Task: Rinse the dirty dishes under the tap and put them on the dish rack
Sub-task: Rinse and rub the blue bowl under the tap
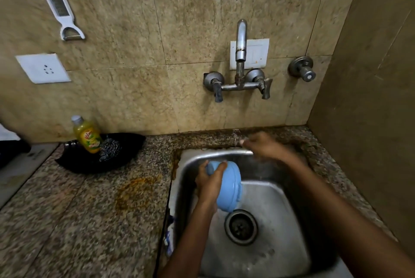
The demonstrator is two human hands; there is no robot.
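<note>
A light blue plastic bowl (226, 185) is tilted on its side over the left part of the steel sink (280, 221), and my left hand (210, 184) grips it round the base. My right hand (262, 145) is blurred above the sink's back rim, under the tap's spout; whether it holds anything cannot be told. The wall tap (240, 59) with two lever handles hangs above the sink, with a thin splash of water near my right hand. No dish rack is in view.
A black pan (125, 149) holding a yellow dish-soap bottle (88, 135) and a steel scrubber (110, 148) sits on the granite counter (78, 221) left of the sink. A grater (57, 2) and sockets are on the tiled wall. A brown wall closes the right side.
</note>
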